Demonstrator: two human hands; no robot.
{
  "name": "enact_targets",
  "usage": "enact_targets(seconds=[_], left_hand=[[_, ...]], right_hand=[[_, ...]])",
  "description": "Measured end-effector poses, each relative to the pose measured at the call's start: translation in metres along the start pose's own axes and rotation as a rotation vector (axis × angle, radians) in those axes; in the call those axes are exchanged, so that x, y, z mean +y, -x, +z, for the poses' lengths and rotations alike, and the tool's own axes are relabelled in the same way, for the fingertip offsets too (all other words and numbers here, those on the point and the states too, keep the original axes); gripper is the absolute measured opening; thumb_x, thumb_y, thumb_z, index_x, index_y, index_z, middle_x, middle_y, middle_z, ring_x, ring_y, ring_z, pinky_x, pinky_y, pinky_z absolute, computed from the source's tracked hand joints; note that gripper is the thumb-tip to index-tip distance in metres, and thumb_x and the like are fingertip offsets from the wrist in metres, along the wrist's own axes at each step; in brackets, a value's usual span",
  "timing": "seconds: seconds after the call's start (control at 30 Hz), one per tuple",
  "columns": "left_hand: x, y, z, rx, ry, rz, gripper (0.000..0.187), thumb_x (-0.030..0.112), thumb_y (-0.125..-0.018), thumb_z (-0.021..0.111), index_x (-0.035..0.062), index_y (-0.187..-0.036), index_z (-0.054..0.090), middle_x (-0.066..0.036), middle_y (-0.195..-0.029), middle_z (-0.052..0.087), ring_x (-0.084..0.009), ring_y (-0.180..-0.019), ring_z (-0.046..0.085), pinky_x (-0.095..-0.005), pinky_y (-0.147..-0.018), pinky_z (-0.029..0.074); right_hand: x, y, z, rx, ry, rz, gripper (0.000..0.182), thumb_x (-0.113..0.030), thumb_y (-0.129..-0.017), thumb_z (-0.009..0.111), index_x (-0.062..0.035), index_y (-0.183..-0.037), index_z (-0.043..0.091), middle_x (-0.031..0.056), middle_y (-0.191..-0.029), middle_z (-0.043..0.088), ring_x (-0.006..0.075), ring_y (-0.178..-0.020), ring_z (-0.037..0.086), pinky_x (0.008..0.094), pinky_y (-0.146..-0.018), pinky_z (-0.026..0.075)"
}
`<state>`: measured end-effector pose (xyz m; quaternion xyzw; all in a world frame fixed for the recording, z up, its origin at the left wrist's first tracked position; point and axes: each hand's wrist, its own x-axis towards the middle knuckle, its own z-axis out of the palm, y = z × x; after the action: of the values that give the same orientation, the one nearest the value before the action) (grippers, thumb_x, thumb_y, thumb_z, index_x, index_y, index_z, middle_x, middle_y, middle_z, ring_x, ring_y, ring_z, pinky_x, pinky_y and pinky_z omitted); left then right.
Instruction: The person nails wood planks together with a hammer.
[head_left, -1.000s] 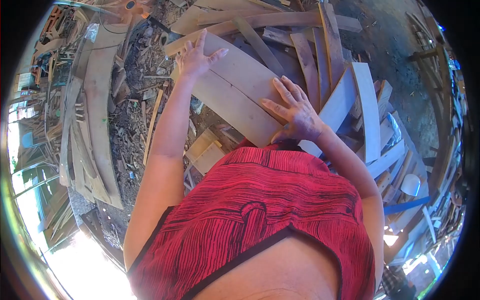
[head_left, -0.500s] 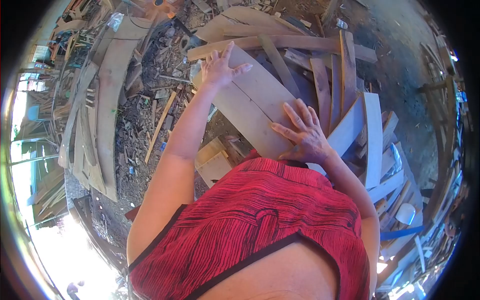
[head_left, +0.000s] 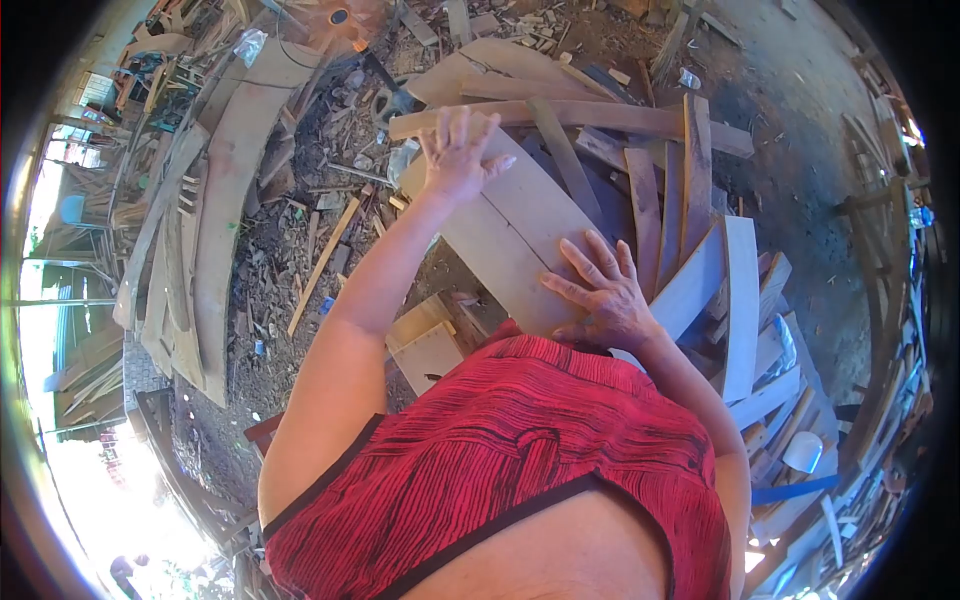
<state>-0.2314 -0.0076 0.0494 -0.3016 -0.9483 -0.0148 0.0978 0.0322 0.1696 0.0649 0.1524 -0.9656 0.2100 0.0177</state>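
Note:
A wide, flat wooden board (head_left: 505, 235) lies slantwise in front of my body, with a thin dark line or crack along its middle. My left hand (head_left: 460, 165) rests over its far end, palm down, thumb held out from the fingers. Nearer to me, my right hand (head_left: 605, 290) lies on the board's right side with its fingers spread. Neither hand is wrapped round anything. The board's near end is hidden behind my red and black top (head_left: 500, 440).
A curved plank (head_left: 600, 112) crosses just beyond the board's far end. Loose planks (head_left: 738, 310) pile up on the right. Long slabs (head_left: 225, 210) lie on the left. An orange and black tool (head_left: 365, 55) sits at the back, among wood scraps covering the ground.
The view has tilted slightly, so the scene sits a little lower. My left hand's fingers are closer together at the board's far end. My right hand stays on the board.

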Motion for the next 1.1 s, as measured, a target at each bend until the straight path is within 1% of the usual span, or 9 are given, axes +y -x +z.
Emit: enact_targets(seconds=[0.1, 0.17, 0.53, 0.73, 0.83, 0.9, 1.0, 1.07, 1.1], left_hand=[[0.027, 0.018, -0.006, 0.085, -0.116, 0.214, 0.064, 0.052, -0.093, 0.046, 0.0270, -0.149, 0.027, -0.013, -0.153, 0.025, -0.0379, -0.144, 0.013, -0.0607, -0.113, 0.007], [0.058, 0.039, -0.025, 0.010, 0.142, 0.378, 0.053, 0.041, -0.097, 0.043, 0.0256, -0.147, 0.032, -0.012, -0.152, 0.029, -0.0365, -0.144, 0.015, -0.0598, -0.114, 0.006], [0.090, 0.072, -0.013, -0.084, 0.348, 0.350, 0.048, 0.041, -0.098, 0.038, 0.0194, -0.141, 0.042, -0.009, -0.152, 0.031, -0.0320, -0.144, 0.019, -0.0548, -0.116, 0.008], [0.093, 0.073, -0.007, -0.048, 0.261, 0.364, 0.046, 0.039, -0.098, 0.041, 0.0217, -0.141, 0.041, -0.008, -0.151, 0.032, -0.0318, -0.143, 0.022, -0.0551, -0.115, 0.012], [0.093, 0.074, -0.008, -0.031, 0.288, 0.364, 0.047, 0.039, -0.097, 0.043, 0.0201, -0.141, 0.041, -0.009, -0.151, 0.032, -0.0317, -0.143, 0.022, -0.0546, -0.115, 0.011], [0.094, 0.075, -0.011, -0.022, 0.334, 0.370, 0.048, 0.038, -0.096, 0.044, 0.0183, -0.140, 0.042, -0.010, -0.150, 0.033, -0.0317, -0.143, 0.021, -0.0543, -0.116, 0.009], [0.087, 0.069, -0.017, -0.026, 0.450, 0.329, 0.052, 0.032, -0.096, 0.050, 0.0182, -0.144, 0.036, -0.012, -0.149, 0.035, -0.0317, -0.141, 0.027, -0.0492, -0.116, 0.016], [0.075, 0.057, -0.010, 0.061, 1.002, 0.286, 0.054, 0.027, -0.091, 0.059, 0.0130, -0.139, 0.042, -0.018, -0.142, 0.042, -0.0351, -0.134, 0.036, -0.0486, -0.111, 0.026], [0.064, 0.048, -0.012, 0.105, 0.978, 0.246, 0.054, 0.026, -0.089, 0.061, 0.0116, -0.138, 0.043, -0.020, -0.139, 0.044, -0.0358, -0.131, 0.039, -0.0471, -0.109, 0.029]], right_hand=[[-0.002, 0.001, -0.001, -0.003, -0.015, 0.017, 0.079, -0.062, -0.063, 0.073, -0.0332, -0.134, 0.054, 0.0075, -0.153, 0.028, 0.0362, -0.144, 0.014, 0.0635, -0.111, 0.008], [-0.002, 0.001, -0.002, -0.012, -0.021, 0.018, 0.079, -0.061, -0.064, 0.073, -0.0343, -0.135, 0.052, 0.0076, -0.153, 0.028, 0.0355, -0.144, 0.014, 0.0633, -0.112, 0.008], [0.000, -0.001, 0.001, 0.069, -0.025, -0.014, 0.071, -0.061, -0.063, 0.073, -0.0308, -0.126, 0.061, 0.0112, -0.147, 0.037, 0.0330, -0.141, 0.026, 0.0601, -0.111, 0.016], [0.005, 0.021, 0.014, 0.233, -0.074, -0.095, 0.076, -0.055, -0.066, 0.075, -0.0162, -0.129, 0.058, 0.0161, -0.144, 0.040, 0.0344, -0.136, 0.035, 0.0568, -0.109, 0.023], [0.001, 0.039, 0.020, 0.427, -0.074, 0.156, 0.089, -0.050, -0.066, 0.078, -0.0100, -0.138, 0.046, 0.0185, -0.143, 0.040, 0.0363, -0.135, 0.036, 0.0521, -0.109, 0.027], [0.005, 0.049, 0.032, 0.604, -0.329, 0.328, 0.102, -0.043, -0.067, 0.082, -0.0051, -0.147, 0.029, 0.0214, -0.144, 0.037, 0.0350, -0.134, 0.037, 0.0468, -0.107, 0.032], [0.003, 0.060, 0.049, 0.603, -0.613, 0.534, 0.105, -0.041, -0.070, 0.083, -0.0047, -0.149, 0.023, 0.0186, -0.137, 0.044, 0.0309, -0.128, 0.043, 0.0416, -0.104, 0.037], [0.001, 0.064, 0.053, 0.607, -0.679, 0.554, 0.107, -0.040, -0.068, 0.084, -0.0052, -0.149, 0.023, 0.0178, -0.129, 0.048, 0.0289, -0.118, 0.049, 0.0407, -0.099, 0.041], [-0.001, 0.065, 0.055, 0.597, -0.749, 0.566, 0.109, -0.038, -0.066, 0.086, -0.0057, -0.149, 0.022, 0.0171, -0.121, 0.052, 0.0269, -0.107, 0.055, 0.0398, -0.093, 0.045]])
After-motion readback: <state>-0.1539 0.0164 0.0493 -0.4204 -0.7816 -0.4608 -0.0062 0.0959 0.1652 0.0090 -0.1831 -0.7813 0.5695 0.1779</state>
